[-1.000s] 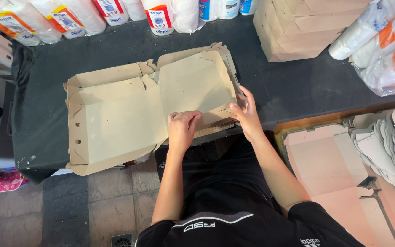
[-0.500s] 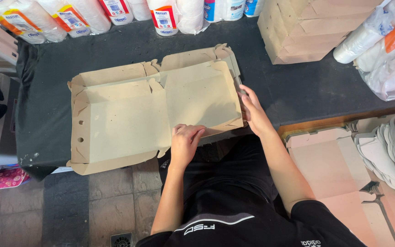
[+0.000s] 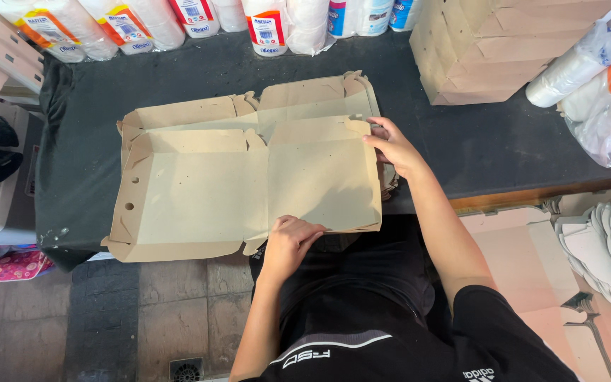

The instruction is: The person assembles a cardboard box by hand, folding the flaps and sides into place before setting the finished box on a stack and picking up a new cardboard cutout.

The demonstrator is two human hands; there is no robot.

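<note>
A flat brown cardboard box blank (image 3: 199, 187) lies half folded on a table covered in black cloth (image 3: 86, 106). It overhangs the table's near edge. My left hand (image 3: 293, 237) grips the near edge of the right panel from below. My right hand (image 3: 392, 145) holds that panel's far right corner, fingers curled over the flap. The left half has raised side walls with small round holes. More cardboard flaps (image 3: 312, 92) of the same kind show behind the panel.
Wrapped paper rolls (image 3: 270, 25) line the table's far edge. A stack of folded brown boxes (image 3: 489, 49) stands at the far right, beside bagged white cups (image 3: 602, 78). White pieces (image 3: 602, 247) and pink sheets (image 3: 525, 262) lie lower right. Tiled floor is below.
The right panel has swung down flatter. My left hand slid toward me, from the panel's middle to its near edge. My right hand moved out along the right edge to the far corner.
</note>
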